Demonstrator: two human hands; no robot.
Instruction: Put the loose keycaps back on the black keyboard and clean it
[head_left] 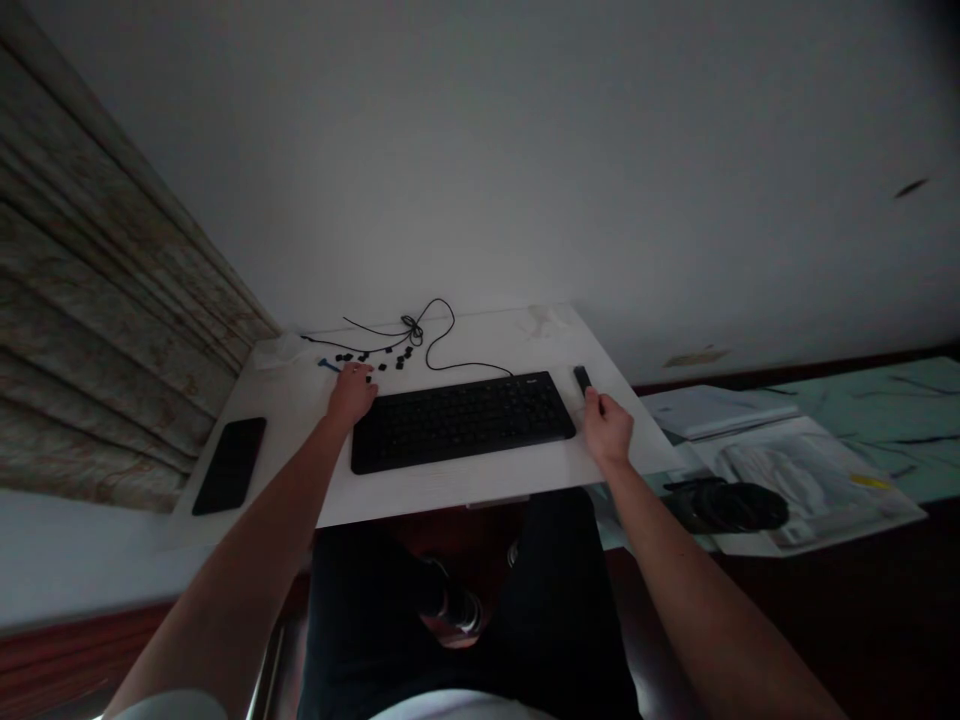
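The left hand [351, 392] rests at the centre left of the frame, fingers curled down among small loose black keycaps [384, 360]; I cannot tell whether it pinches one. The right hand [607, 428] lies loosely spread, a fingertip at the near end of a small black rectangular block [582, 378]. Between the hands a black keyboard [461, 420] lies on the white counter [450, 485], its thin black cable [431, 335] looping behind. A black phone [229, 465] lies at far left.

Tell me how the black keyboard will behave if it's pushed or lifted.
The keyboard looks like one flat, rigid slab, so it should slide rather than tip or roll. Its cable lies loosely looped behind it and would likely trail and drag, perhaps sweeping the small black pieces nearby.
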